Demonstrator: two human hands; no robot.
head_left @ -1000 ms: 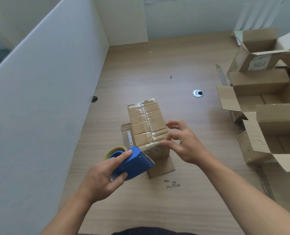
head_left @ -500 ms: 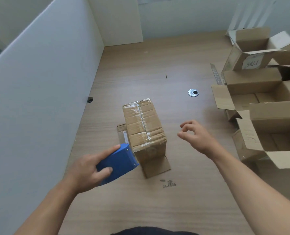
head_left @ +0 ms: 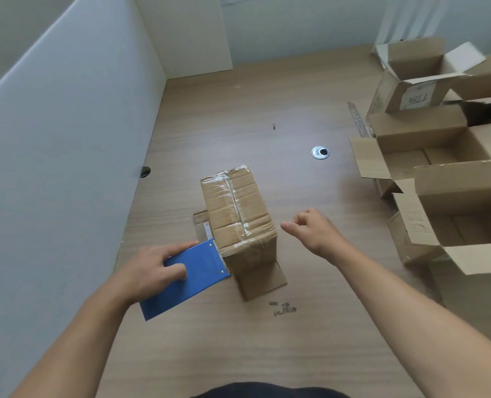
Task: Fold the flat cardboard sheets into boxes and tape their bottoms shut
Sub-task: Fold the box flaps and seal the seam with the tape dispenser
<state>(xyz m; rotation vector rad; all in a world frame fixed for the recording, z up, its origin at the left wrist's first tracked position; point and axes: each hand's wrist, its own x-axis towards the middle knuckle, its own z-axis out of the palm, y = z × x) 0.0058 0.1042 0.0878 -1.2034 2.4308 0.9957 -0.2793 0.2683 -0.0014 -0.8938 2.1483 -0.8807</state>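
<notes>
Wooden tabletop (head_left: 310, 326) bore a taped brown cardboard box (head_left: 238, 214); left hand (head_left: 149, 271) gripped a blue tape dispenser (head_left: 187, 278) against it, right hand (head_left: 314, 232) hovered just right, fingers loosely curled.

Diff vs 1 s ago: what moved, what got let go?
The right hand let go of the taped box and drew away to its right; it now holds nothing, fingers loosely curled. The left hand still grips the blue tape dispenser, which has turned flat side up, roll now hidden, toothed edge at the box's near left corner. The box and the open boxes stayed put.
</notes>
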